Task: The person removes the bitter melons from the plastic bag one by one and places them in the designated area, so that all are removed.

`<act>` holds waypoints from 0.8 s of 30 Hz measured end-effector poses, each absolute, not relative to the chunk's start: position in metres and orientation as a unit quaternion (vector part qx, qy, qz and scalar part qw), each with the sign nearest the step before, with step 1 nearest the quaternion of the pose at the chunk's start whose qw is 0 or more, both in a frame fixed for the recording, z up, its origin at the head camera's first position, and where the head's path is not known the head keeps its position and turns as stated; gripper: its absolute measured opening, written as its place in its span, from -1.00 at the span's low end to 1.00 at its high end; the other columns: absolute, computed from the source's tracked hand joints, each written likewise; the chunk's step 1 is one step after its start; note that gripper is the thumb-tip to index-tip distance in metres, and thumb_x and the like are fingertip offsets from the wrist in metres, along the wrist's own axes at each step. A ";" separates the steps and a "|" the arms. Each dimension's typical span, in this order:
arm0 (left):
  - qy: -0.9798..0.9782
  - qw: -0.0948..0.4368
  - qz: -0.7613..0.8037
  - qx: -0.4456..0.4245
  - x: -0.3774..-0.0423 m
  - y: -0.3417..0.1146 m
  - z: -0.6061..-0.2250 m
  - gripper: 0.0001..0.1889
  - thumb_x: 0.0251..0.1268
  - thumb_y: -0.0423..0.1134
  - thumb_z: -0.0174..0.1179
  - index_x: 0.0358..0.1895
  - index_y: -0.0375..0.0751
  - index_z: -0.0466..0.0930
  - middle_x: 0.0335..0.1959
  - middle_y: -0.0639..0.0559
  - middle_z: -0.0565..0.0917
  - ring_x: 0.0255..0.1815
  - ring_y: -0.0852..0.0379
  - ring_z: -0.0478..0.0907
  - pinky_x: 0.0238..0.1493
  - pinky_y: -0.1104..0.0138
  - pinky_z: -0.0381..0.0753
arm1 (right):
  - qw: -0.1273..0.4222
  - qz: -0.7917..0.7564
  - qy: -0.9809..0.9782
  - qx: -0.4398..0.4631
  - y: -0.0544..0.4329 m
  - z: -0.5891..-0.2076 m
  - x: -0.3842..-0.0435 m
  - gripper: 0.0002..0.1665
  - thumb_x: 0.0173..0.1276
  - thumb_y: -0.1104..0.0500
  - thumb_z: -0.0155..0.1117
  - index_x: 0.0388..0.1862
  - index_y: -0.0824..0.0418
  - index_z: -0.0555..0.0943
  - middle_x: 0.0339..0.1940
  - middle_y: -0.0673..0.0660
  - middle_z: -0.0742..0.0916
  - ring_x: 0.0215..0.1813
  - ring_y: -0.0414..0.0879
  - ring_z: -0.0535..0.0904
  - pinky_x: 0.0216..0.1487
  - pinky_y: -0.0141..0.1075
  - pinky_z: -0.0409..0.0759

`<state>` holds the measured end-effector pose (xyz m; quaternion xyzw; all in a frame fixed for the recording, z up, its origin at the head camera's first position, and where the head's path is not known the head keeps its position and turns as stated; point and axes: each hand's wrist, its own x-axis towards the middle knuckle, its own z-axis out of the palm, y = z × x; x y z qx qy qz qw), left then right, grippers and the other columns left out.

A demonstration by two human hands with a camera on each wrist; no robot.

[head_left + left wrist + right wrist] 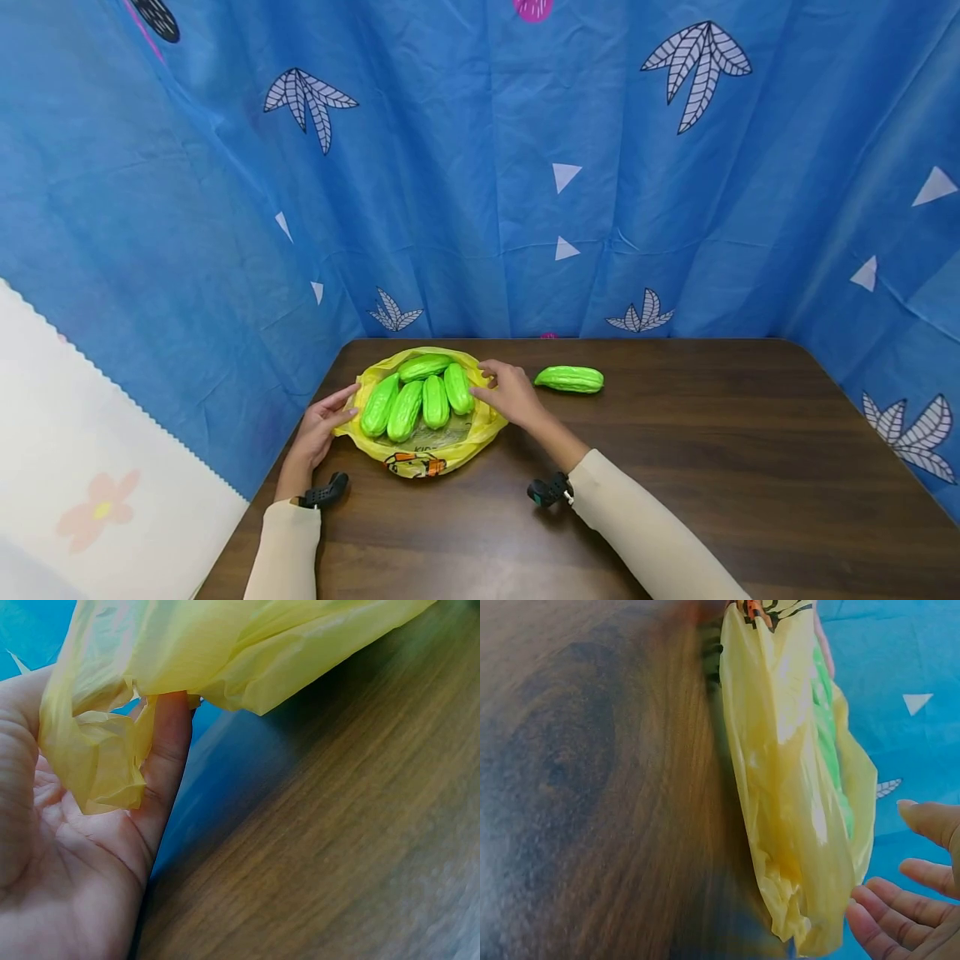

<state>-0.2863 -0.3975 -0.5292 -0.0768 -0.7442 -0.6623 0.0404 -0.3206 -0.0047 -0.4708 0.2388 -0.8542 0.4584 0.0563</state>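
A yellow plastic bag [450,467] lies on the table with its mouth spread wide. Several bright green, ridged bitter gourds [405,410] rest inside it. At the bag's left rim is my left hand [315,432], thumb and fingers apart; in the left wrist view a crumpled part of the bag [112,765] hangs over the palm. My right hand [516,395] is at the right rim, its fingers spread. In the right wrist view its fingertips [861,915] touch or nearly touch the bag's edge. One more bitter gourd [570,379] lies right of that hand.
The brown wooden table [720,467] stretches to the right and front. A blue patterned curtain [525,167] hangs behind and beside it. White cloth with a flower print [97,500] is at the left. Dark wrist bands [551,490] sit on both wrists.
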 end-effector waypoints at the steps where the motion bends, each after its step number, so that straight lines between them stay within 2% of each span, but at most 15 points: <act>1: -0.744 0.041 -0.663 -0.078 -0.286 -0.398 -0.530 -0.41 0.45 -0.40 0.21 0.47 -0.46 0.30 0.45 0.07 0.47 0.56 0.12 0.15 0.27 0.59 0.32 | 0.055 0.455 -0.856 0.237 -0.006 -0.472 -0.322 -0.43 0.33 0.15 0.47 0.23 0.40 0.60 0.01 0.37 0.75 -0.07 0.23 0.72 -0.14 -0.02 0.69; 3: -0.743 0.041 -0.663 -0.081 -0.286 -0.398 -0.530 -0.42 0.45 -0.41 0.21 0.47 -0.48 0.29 0.45 0.07 0.47 0.55 0.17 0.16 0.27 0.59 0.32 | 0.053 0.453 -0.859 0.231 -0.010 -0.473 -0.324 -0.42 0.32 0.14 0.48 0.22 0.41 0.60 0.00 0.37 0.75 -0.07 0.23 0.72 -0.11 -0.01 0.69; 9: -0.743 0.042 -0.662 -0.086 -0.287 -0.400 -0.531 -0.41 0.45 -0.40 0.21 0.47 -0.48 0.30 0.49 -0.02 0.41 0.61 -0.02 0.03 0.27 0.59 0.31 | 0.051 0.451 -0.863 0.221 -0.019 -0.478 -0.327 -0.40 0.31 0.10 0.49 0.22 0.42 0.59 0.01 0.37 0.75 -0.02 0.23 0.72 -0.04 0.01 0.68; 16: -0.742 0.043 -0.663 -0.086 -0.287 -0.400 -0.530 -0.42 0.45 -0.40 0.21 0.47 -0.48 0.30 0.46 0.02 0.45 0.55 0.17 0.15 0.27 0.58 0.34 | 0.048 0.447 -0.868 0.213 -0.025 -0.481 -0.331 -0.39 0.31 0.10 0.49 0.22 0.41 0.59 0.01 0.37 0.74 0.01 0.20 0.71 -0.03 0.00 0.68; 24: -0.743 0.042 -0.662 -0.084 -0.285 -0.400 -0.531 -0.42 0.45 -0.40 0.21 0.47 -0.47 0.31 0.47 0.01 0.44 0.58 0.08 0.12 0.27 0.57 0.35 | 0.045 0.437 -0.876 0.198 -0.032 -0.488 -0.334 -0.37 0.30 0.08 0.51 0.25 0.38 0.58 -0.01 0.32 0.75 -0.01 0.15 0.69 -0.06 -0.03 0.67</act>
